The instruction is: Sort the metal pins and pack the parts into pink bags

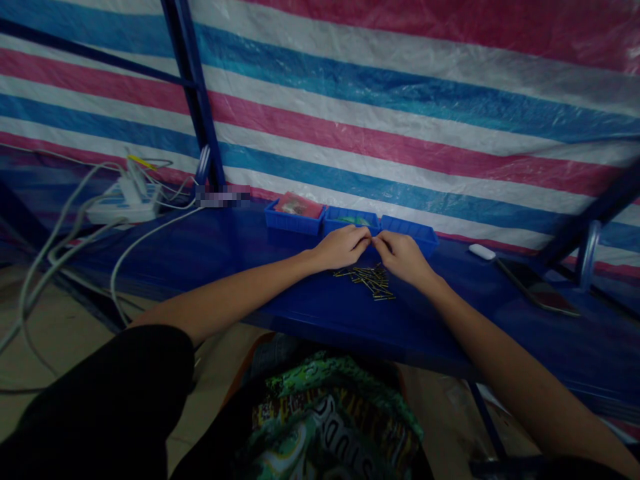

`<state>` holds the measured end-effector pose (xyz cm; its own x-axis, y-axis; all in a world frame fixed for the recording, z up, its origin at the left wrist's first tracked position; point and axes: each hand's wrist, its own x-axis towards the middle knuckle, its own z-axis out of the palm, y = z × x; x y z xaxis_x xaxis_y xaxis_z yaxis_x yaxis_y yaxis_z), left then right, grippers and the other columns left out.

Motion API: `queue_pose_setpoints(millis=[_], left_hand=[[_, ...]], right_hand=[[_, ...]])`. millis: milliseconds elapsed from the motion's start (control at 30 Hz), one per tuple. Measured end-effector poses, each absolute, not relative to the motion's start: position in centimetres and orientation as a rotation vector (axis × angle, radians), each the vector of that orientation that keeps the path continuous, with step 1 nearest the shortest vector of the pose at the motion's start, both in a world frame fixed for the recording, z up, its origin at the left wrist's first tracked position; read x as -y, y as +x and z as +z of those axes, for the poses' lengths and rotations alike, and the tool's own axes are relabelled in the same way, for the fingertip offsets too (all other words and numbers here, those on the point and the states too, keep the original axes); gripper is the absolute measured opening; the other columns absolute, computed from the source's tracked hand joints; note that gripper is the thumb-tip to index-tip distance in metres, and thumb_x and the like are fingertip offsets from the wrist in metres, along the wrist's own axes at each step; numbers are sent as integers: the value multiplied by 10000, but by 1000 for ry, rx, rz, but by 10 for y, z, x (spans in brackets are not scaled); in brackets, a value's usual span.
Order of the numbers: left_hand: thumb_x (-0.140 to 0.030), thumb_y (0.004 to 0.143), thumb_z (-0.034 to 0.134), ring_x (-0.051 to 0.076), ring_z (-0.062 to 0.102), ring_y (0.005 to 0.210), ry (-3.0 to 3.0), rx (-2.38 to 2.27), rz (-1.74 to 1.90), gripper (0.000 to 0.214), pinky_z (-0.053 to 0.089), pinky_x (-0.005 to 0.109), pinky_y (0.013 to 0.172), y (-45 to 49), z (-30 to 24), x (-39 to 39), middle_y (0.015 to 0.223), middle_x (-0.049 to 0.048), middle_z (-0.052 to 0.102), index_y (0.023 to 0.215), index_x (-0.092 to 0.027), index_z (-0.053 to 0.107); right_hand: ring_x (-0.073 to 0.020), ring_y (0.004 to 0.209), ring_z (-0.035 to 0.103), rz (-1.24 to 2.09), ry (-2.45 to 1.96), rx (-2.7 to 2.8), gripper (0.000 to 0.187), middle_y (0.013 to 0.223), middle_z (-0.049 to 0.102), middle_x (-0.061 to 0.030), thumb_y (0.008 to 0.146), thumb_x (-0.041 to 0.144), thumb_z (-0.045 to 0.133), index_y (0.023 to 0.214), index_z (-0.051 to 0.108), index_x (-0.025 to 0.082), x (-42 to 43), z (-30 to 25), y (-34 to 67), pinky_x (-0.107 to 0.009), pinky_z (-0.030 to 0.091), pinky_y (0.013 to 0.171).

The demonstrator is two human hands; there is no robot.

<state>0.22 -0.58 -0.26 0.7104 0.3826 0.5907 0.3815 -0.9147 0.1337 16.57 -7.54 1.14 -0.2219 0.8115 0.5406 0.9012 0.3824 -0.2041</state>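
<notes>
My left hand (345,247) and my right hand (401,255) meet fingertip to fingertip above the blue table. Both are closed in a pinch, and whatever sits between the fingers is too small to make out. Just below them lies a loose pile of thin brass-coloured pins (373,280), pointing in mixed directions. Behind my hands stand three blue bins in a row. The left bin (293,222) holds a red piece with small pale parts, the middle bin (336,223) has something green in it, and the right bin (425,237) is partly hidden by my right hand.
On the right of the table (310,303) lie a white case (482,251) and a dark phone (537,287). A white power strip (123,203) with several cables sits at the left. Blue frame posts and a striped plastic sheet (400,133) close off the back.
</notes>
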Motion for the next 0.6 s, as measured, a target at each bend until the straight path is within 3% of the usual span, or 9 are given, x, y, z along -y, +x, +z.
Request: queue_pose_setpoints(millis=[133,600], left_hand=[[-240,918,329,172,527,743,2902,-674,1039,226,416,308,678,2,-4,5,745,46,553,853,-168,533],[-201,890,333,177,450,753,2984,-476,1225,229,378,339,737,0,5,8,726,39,480,695,-181,450]], right_hand=[[-134,578,501,-155,-1441,2099,186,668,593,-16,879,247,433,812,593,180,77,11,164,-262,302,567],[-144,612,492,-253,-1350,2190,229,636,511,-15,885,222,393,675,478,189,83,13,158,-276,299,600]])
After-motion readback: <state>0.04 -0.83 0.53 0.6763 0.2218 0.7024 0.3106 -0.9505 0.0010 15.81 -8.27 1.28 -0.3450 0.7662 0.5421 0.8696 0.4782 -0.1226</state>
